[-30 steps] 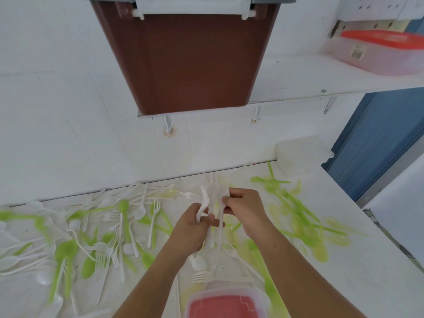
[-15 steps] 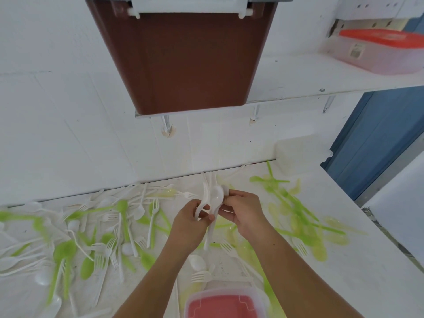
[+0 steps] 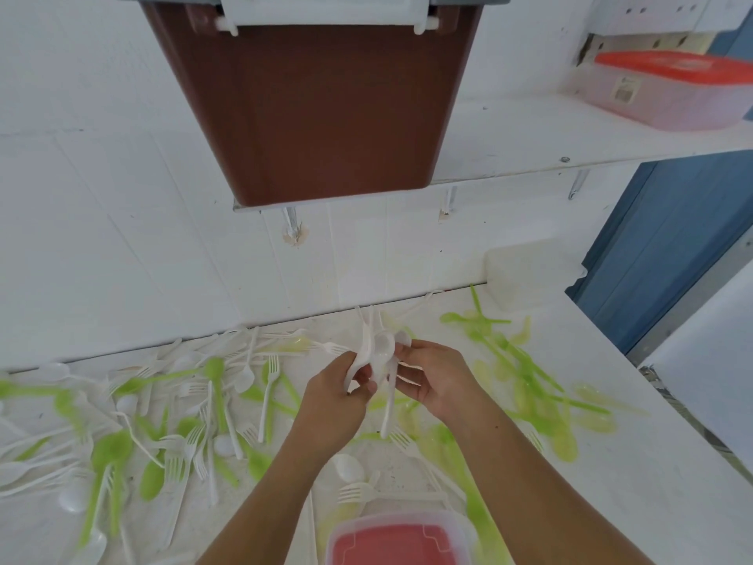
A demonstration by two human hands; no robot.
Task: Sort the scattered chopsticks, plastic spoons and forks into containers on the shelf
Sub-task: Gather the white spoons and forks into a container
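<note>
Your two hands, left hand (image 3: pixel 338 397) and right hand (image 3: pixel 436 381), curl their fingers round one bundle of white spoons (image 3: pixel 381 352) above the counter (image 3: pixel 611 483); the spoons are too bunched to count. The shelf (image 3: pixel 509 140) holds two containers: one brown bin (image 3: pixel 318 108), one red-lidded box (image 3: pixel 668 87).

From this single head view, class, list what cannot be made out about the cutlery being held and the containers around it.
Head view only:
- white cutlery bundle: piece count hidden by overlap and by the fingers of the left hand and right hand gripping it.
- brown bin: top cut off by the upper edge; opaque walls hide the contents.
- near lidded container: cut off by the lower edge.
- red-lidded box: label too small to read.
</note>
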